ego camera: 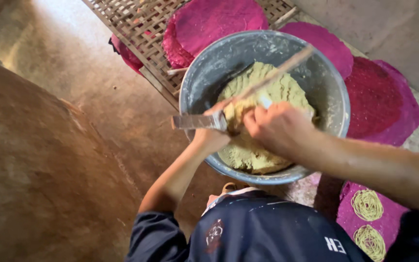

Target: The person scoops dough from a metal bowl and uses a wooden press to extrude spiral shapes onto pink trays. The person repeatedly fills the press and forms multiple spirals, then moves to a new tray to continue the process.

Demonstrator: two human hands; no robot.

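A mound of pale yellow-green dough (263, 121) fills most of a grey metal basin (209, 73), which sits on the earthen floor (98, 97) right in front of the person, its inner wall dusted with whitish residue. The right hand (280, 127) is clenched over the middle of the dough, its knuckles up and the fingers curled around something that is mostly hidden; a small light-coloured bit shows just beside the thumb, and what it belongs to cannot be told. The left hand (211, 138) grips the near-left rim of the basin from outside, the fingers folded over the edge. A flat metal blade (197, 121) pokes out to the left across that rim, just above the left hand, and a long thin wooden stick (272, 75) runs slantwise from about the same spot up over the dough toward the far rim. Beyond the basin lies a woven bamboo mat (136, 29) with round magenta discs (219, 22) laid on it and beside it. At the lower right, 2 coils of pale thin noodle strands (367, 205) rest on another magenta disc. The person's dark blue shirt (263, 228) fills the bottom edge.
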